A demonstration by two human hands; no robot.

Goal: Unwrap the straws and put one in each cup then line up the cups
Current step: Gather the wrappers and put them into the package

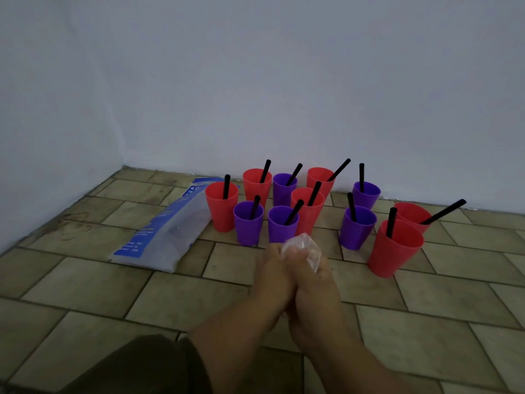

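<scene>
Head view, looking down at a floor of tan tiles (85,285) beside a plain white wall (255,81). In the middle of the frame, left hand (271,275) and right hand (314,284) pressed side by side, fingers of both curled tight round a scrunched ball of clear plastic wrap (302,247). Squeezed small like that most likely to keep the peeled wrappers in one lump, ready to throw away. Just above the hands, six red plastic cups (221,214) and five purple plastic cups (248,230), all upright in a loose bunch near the wall. One thin black straw (226,186) in each cup, leaning on the rim. So, by the look of it, no more unwrapping to do. Not in a line yet. At the left of the bunch, a flat blue and white plastic bag (159,234) lying on the tiles, maybe the straw pack, put down out of the way. Next, most likely: drop the ball, free both hands, slide the cups into a row.
</scene>
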